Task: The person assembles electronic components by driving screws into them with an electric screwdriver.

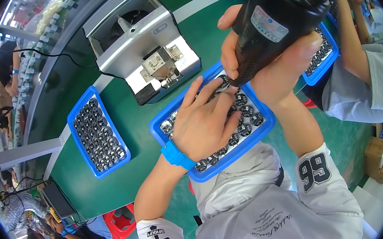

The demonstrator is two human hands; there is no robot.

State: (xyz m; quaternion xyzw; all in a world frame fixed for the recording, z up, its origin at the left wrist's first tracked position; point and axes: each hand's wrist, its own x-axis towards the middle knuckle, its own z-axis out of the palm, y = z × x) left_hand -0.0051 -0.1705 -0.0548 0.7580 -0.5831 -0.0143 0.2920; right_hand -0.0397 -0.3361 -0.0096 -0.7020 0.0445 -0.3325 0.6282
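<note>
A black electric screwdriver, its cord running off at the upper right, is gripped in my right hand. Its nose points down at the far side of a blue tray. Inside that tray sit several small round black-and-silver parts on a white base. My left hand, with a blue band on the wrist, lies over the tray with fingers spread. Its fingertips touch parts close to the screwdriver's nose. The screwdriver's very tip is hidden, as are the parts beneath my palm.
A silver machine stands on the green table just beyond the tray. To the left lies a second blue tray with similar parts; another blue tray is at the right. A co-worker sits close on the right. Red stools stand below.
</note>
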